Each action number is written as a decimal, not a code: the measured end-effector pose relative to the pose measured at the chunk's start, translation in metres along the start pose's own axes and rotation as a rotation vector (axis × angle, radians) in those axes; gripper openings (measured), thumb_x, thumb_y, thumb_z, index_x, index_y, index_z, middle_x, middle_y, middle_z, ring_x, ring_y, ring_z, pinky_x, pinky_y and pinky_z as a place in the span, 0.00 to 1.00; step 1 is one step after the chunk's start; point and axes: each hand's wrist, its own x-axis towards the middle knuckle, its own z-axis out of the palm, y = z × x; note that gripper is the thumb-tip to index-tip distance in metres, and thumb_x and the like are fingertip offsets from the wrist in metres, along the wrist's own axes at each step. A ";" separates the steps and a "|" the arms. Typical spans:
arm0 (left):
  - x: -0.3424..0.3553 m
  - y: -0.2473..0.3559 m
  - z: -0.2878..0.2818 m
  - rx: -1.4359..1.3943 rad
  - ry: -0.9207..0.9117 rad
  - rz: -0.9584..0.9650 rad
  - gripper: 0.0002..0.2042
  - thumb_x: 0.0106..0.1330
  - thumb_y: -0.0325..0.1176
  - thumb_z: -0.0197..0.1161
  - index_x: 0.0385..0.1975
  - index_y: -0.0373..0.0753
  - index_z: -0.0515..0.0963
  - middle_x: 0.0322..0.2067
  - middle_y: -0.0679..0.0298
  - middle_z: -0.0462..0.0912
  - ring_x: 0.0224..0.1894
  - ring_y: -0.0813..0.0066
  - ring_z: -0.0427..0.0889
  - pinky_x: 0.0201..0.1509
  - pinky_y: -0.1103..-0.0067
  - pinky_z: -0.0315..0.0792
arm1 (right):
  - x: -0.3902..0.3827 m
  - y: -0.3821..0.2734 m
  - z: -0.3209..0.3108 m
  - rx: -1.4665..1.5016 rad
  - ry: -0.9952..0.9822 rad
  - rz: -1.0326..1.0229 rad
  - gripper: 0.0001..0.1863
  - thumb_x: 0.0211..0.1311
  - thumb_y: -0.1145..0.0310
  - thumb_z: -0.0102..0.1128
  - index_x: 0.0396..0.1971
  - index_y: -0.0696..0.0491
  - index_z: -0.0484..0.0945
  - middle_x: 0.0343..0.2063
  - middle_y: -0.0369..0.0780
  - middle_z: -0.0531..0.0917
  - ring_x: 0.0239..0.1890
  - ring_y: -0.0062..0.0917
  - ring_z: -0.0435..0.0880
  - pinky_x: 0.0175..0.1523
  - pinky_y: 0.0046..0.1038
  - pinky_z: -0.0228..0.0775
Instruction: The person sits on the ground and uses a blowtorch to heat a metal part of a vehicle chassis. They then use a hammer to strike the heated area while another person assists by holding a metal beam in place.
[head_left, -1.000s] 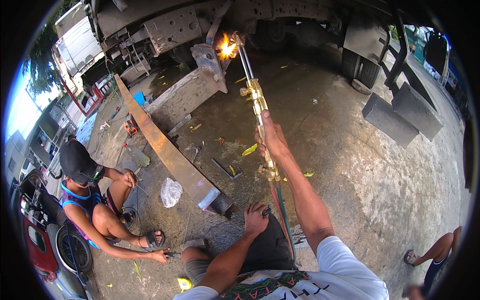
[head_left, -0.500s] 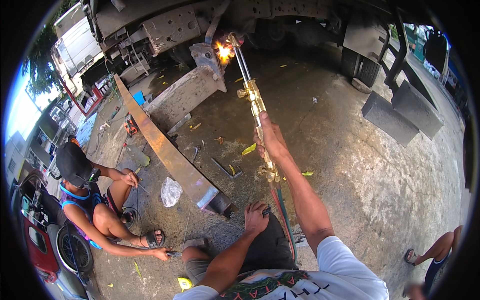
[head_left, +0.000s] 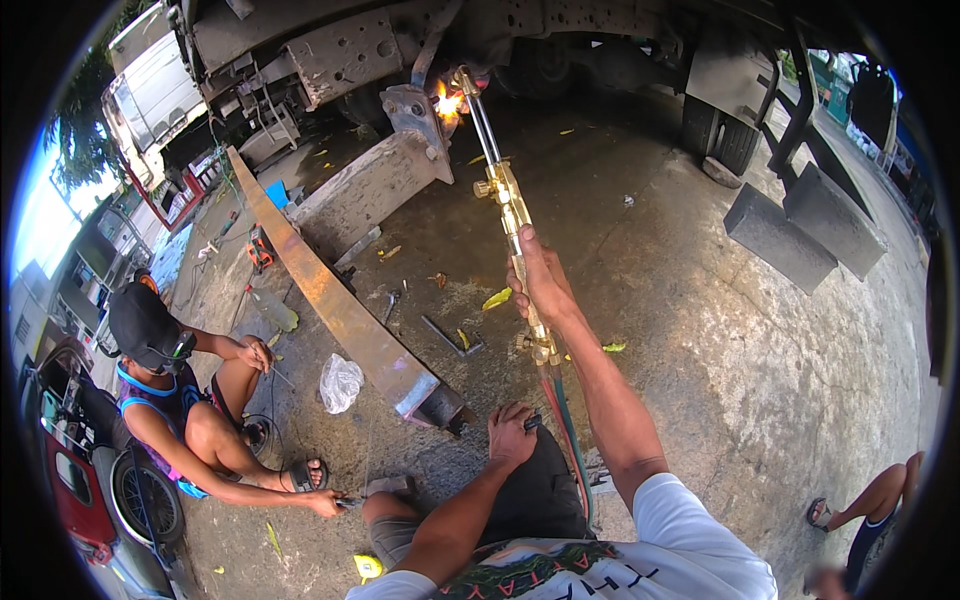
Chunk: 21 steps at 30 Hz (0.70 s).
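Right hand (head_left: 541, 280) was wrapped firmly round the brass handle of one cutting torch (head_left: 513, 207), fingers curled, thumb laid along it. Left hand (head_left: 512, 436) rested on the dark-clothed knee (head_left: 530, 497), fingers curled round one small dark object (head_left: 532, 423), kind unclear. Torch was held out in front over the concrete floor (head_left: 650, 290), slanting up and slightly left, head under the vehicle frame (head_left: 345, 65). One orange flame (head_left: 448, 103) showed just left of the torch head, near one bolted bracket (head_left: 410, 112); cannot tell if it touched metal. Two hoses hung from the torch's lower end: one red hose (head_left: 549, 385), one blue-green hose (head_left: 562, 390). Left of these, one long rusty beam (head_left: 320, 285) lay slantwise, near end by the left hand. Beside it, one clear plastic bag (head_left: 342, 384) and one bottle (head_left: 280, 315) on the left, one L-shaped bar (head_left: 444, 336) on the right. Two dark angled panels (head_left: 780, 242) stood at right. Two other people: one capped person (head_left: 150, 330) crouched at left, one hand (head_left: 323, 502) low, gripping a tool unclear in kind; one partly seen person (head_left: 872, 515) at lower right.
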 end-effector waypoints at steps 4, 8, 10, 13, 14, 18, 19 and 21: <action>0.001 -0.003 0.003 0.004 0.009 0.009 0.19 0.60 0.35 0.68 0.52 0.44 0.83 0.60 0.69 0.77 0.71 0.68 0.66 0.78 0.62 0.49 | 0.001 0.001 0.000 -0.001 0.003 0.000 0.41 0.65 0.21 0.39 0.31 0.52 0.68 0.13 0.29 0.65 0.09 0.13 0.63 0.13 0.21 0.58; 0.000 -0.002 0.001 0.003 -0.001 0.009 0.19 0.60 0.35 0.68 0.52 0.44 0.83 0.60 0.68 0.77 0.71 0.68 0.66 0.78 0.62 0.49 | 0.000 0.001 -0.001 0.013 0.012 0.001 0.40 0.64 0.22 0.41 0.30 0.52 0.68 0.13 0.30 0.66 0.10 0.13 0.64 0.13 0.21 0.58; 0.000 -0.001 0.001 -0.001 0.004 0.014 0.19 0.60 0.35 0.68 0.52 0.44 0.83 0.60 0.68 0.77 0.71 0.67 0.66 0.78 0.61 0.49 | -0.001 0.001 -0.001 0.028 0.018 -0.007 0.40 0.64 0.23 0.45 0.28 0.53 0.69 0.13 0.30 0.66 0.10 0.13 0.65 0.13 0.21 0.58; -0.001 0.001 -0.002 -0.008 0.002 0.011 0.19 0.60 0.34 0.68 0.52 0.43 0.83 0.60 0.67 0.77 0.71 0.66 0.66 0.78 0.61 0.49 | -0.003 0.001 0.000 0.018 0.011 0.000 0.40 0.64 0.23 0.45 0.28 0.53 0.69 0.13 0.30 0.66 0.11 0.14 0.65 0.13 0.22 0.59; -0.001 0.002 -0.003 -0.018 0.023 0.021 0.18 0.59 0.33 0.68 0.51 0.43 0.83 0.59 0.65 0.78 0.70 0.64 0.67 0.77 0.60 0.51 | -0.003 0.002 0.000 0.016 0.010 -0.002 0.40 0.64 0.23 0.44 0.28 0.53 0.69 0.13 0.30 0.66 0.11 0.14 0.65 0.14 0.22 0.60; -0.002 0.004 -0.003 -0.034 0.075 0.045 0.17 0.58 0.31 0.67 0.49 0.42 0.84 0.57 0.62 0.80 0.68 0.61 0.70 0.74 0.58 0.55 | -0.003 0.002 0.002 0.011 0.003 -0.012 0.40 0.64 0.23 0.44 0.28 0.53 0.69 0.13 0.30 0.66 0.11 0.14 0.65 0.14 0.23 0.61; -0.002 0.003 -0.003 -0.033 0.079 0.049 0.17 0.58 0.31 0.67 0.49 0.42 0.84 0.58 0.62 0.80 0.68 0.61 0.70 0.74 0.58 0.55 | -0.003 0.002 0.002 0.010 0.002 -0.016 0.40 0.65 0.23 0.43 0.28 0.53 0.69 0.13 0.30 0.66 0.11 0.14 0.65 0.14 0.23 0.61; -0.002 0.003 -0.002 -0.031 0.081 0.049 0.16 0.59 0.31 0.67 0.48 0.42 0.84 0.58 0.62 0.80 0.68 0.61 0.70 0.74 0.58 0.56 | -0.002 0.002 0.002 0.010 0.003 -0.011 0.40 0.64 0.23 0.43 0.28 0.53 0.68 0.13 0.30 0.66 0.11 0.14 0.65 0.15 0.23 0.61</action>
